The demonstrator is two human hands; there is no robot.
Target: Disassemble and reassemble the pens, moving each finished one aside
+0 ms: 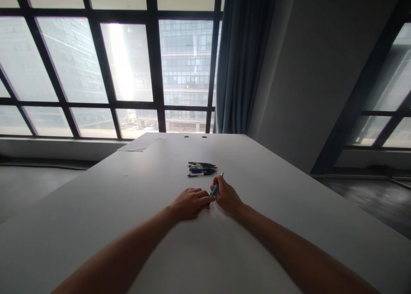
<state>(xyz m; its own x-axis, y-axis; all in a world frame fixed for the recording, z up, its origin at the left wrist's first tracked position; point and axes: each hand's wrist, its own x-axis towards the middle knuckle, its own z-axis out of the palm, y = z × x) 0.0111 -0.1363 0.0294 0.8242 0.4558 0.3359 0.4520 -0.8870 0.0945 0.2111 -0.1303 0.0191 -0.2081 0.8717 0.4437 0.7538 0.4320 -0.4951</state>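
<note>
Right hand (226, 195) pinching slim green pen (215, 188), dark tip up; left hand (190, 203) fingers together.

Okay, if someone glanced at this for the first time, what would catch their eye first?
Probably the two hands meeting at the middle of the white table: the right hand grips a green pen, with the left hand touching its lower end. Just beyond them lies a small bundle of pens, and big grid windows glow behind.

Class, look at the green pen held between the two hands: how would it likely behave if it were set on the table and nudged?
The green pen looks thin and rigid, so it should stay stiff. Being slim, it is probably light. Its shape seems round, so on the smooth table it may well roll.
</note>
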